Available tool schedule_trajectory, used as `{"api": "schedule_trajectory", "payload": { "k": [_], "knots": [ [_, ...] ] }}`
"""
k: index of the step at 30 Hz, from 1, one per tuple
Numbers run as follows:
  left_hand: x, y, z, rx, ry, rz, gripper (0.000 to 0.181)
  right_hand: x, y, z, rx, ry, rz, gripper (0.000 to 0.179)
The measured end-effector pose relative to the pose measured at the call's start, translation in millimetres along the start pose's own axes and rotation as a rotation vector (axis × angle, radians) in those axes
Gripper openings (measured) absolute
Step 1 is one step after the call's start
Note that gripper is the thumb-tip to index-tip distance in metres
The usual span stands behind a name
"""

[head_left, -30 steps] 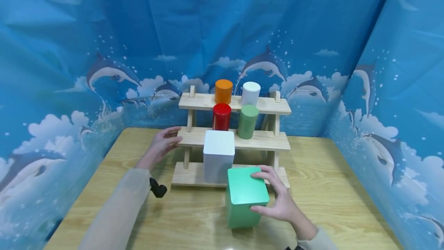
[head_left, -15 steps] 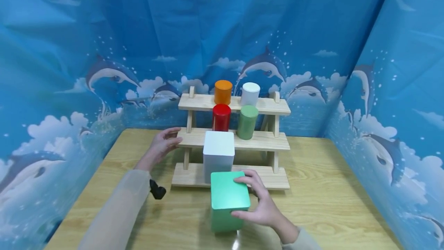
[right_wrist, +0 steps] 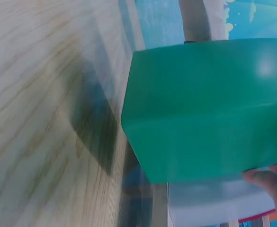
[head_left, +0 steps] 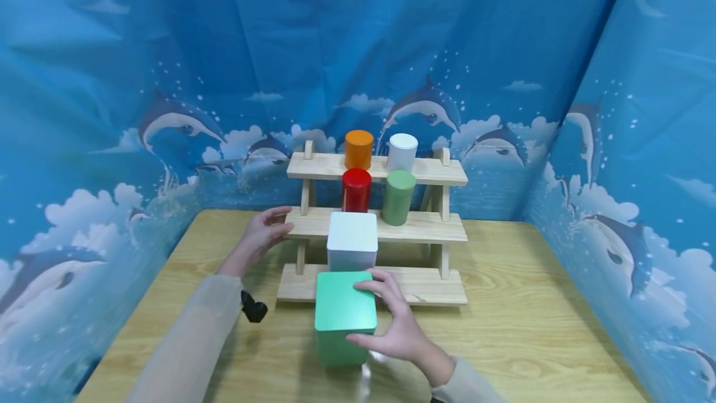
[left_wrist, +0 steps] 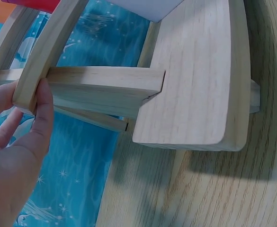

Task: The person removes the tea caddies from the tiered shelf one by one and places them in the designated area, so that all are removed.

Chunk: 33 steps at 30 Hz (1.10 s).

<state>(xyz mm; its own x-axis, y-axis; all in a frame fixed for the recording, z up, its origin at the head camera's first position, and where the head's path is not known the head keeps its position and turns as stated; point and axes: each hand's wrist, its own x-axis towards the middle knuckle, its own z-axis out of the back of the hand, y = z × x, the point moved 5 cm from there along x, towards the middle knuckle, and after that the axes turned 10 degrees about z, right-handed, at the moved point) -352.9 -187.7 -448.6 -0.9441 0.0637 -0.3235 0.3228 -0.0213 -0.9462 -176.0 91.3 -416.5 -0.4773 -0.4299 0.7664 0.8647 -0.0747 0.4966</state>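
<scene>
My right hand (head_left: 398, 327) grips a green box (head_left: 345, 301) across its upper part, thumb on the near side and fingers on the far side. The box is held upright above the table, in front of a three-tier wooden stand (head_left: 433, 227); its shadow lies apart from it in the right wrist view. Behind it, a white box (head_left: 352, 235) on the bottom tier is partly hidden. My left hand (head_left: 258, 238) holds the left end of the middle tier; in the left wrist view thumb and fingers pinch that board (left_wrist: 50, 49).
An orange can (head_left: 358, 150) and a white can (head_left: 402, 152) stand on the top tier. A red can (head_left: 356, 190) and a green can (head_left: 398, 198) stand on the middle one. Blue dolphin-print curtains (head_left: 313, 48) surround the wooden table (head_left: 514, 303).
My right hand has carried the green box leftward, from the right of the white box to in front of it. The left hand keeps its hold on the stand.
</scene>
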Motion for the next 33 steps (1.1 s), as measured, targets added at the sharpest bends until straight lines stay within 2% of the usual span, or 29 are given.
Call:
{"api": "schedule_trajectory", "payload": {
  "k": [12, 18, 24, 33],
  "knots": [
    [-1.5, -0.8, 0.6, -0.012, 0.018, -0.010, 0.058, 14.7, 2.9, -25.7, -0.019, -0.001, 0.081, 0.072],
    [-0.5, -1.7, -0.1, -0.012, 0.026, 0.004, 0.059, 28.3, 18.4, -32.0, -0.032, -0.022, 0.135, 0.072],
    [-0.5, -1.4, -0.2, 0.001, 0.028, 0.005, 0.057, 39.5, 33.2, -38.2, -0.030, -0.023, 0.110, 0.071],
    [-0.8, -2.5, -0.7, -0.004, 0.024, 0.021, 0.058, 38.4, 29.6, -51.8, -0.054, -0.014, 0.111, 0.073]
  ]
}}
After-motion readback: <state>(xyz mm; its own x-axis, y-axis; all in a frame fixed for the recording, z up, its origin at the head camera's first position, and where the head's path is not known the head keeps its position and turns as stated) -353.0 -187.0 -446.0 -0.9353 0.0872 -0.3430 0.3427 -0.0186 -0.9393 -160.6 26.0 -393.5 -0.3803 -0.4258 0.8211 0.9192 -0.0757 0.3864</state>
